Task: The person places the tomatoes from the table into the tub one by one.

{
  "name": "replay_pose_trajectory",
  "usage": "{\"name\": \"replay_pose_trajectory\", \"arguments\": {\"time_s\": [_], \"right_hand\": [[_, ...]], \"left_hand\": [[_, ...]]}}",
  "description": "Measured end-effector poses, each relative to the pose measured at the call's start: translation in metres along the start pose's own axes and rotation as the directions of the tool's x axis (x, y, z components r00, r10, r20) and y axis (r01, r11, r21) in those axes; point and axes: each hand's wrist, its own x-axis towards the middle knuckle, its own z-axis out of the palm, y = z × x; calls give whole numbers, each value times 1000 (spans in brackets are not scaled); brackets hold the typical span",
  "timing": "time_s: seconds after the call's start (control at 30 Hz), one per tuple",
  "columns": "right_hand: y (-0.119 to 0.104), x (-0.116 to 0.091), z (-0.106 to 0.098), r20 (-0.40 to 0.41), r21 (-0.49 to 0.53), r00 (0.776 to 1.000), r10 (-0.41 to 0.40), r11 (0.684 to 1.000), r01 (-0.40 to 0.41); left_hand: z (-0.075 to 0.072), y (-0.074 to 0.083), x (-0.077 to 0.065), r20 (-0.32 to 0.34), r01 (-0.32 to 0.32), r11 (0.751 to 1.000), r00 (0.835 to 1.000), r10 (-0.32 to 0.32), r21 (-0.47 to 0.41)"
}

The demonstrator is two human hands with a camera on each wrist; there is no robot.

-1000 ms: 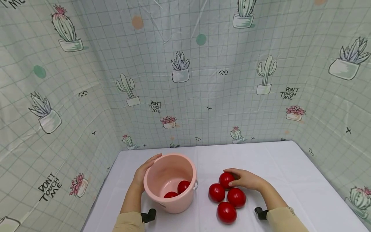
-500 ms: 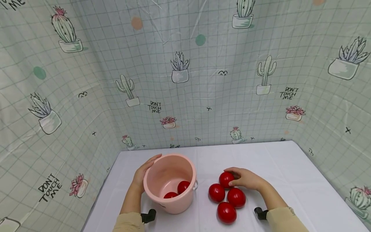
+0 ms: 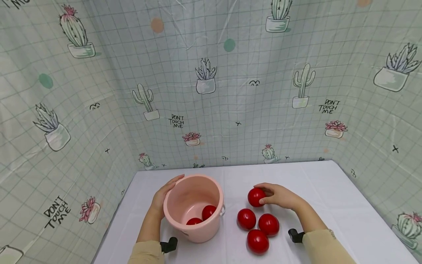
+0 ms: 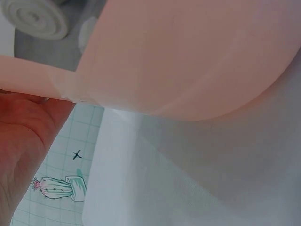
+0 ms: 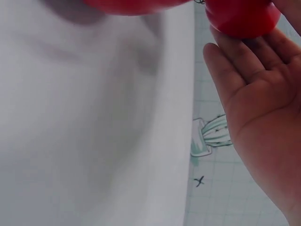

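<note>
A pink bucket (image 3: 205,232) stands upright on the table in the head view, with two glossy red balls (image 3: 209,212) inside. My left hand (image 3: 163,196) holds its left side, fingers curved along the outer wall up to the rim; the thumb is hidden. In the left wrist view the palm (image 4: 23,136) shows beside the bucket wall (image 4: 188,61). My right hand (image 3: 280,196) grips another red ball (image 3: 256,197) between thumb and fingers, behind three more balls (image 3: 258,242). In the right wrist view the gripped ball (image 5: 242,16) lies against the fingers.
A white cloth covers the table (image 3: 296,176). Cactus-printed curtain (image 3: 237,102) surrounds it at the back and both sides. Black wrist mounts (image 3: 169,245) stick out from both sleeves. The bucket's handle joint (image 3: 222,210) faces right.
My right hand has moved the gripped ball up the head view, away from the other three balls. My left hand and the bucket stay in place.
</note>
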Motion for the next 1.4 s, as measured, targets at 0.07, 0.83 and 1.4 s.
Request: {"name": "replay_pose_trajectory", "arguments": {"time_s": [0.07,0.83,1.4], "right_hand": [[-3,2,-3,1,3,1000,-11,1000,11],[-96,32,-46,30,-2,996,-84,996,84],[-162,60,-33,149,-34,976,-161,985,168]], "left_hand": [[0,0,1,0,2,1000,1000,-2,-10],[-1,0,0,8,12,1000,1000,-12,-29],[-4,-2,4,5,11,1000,1000,-11,-29]]}}
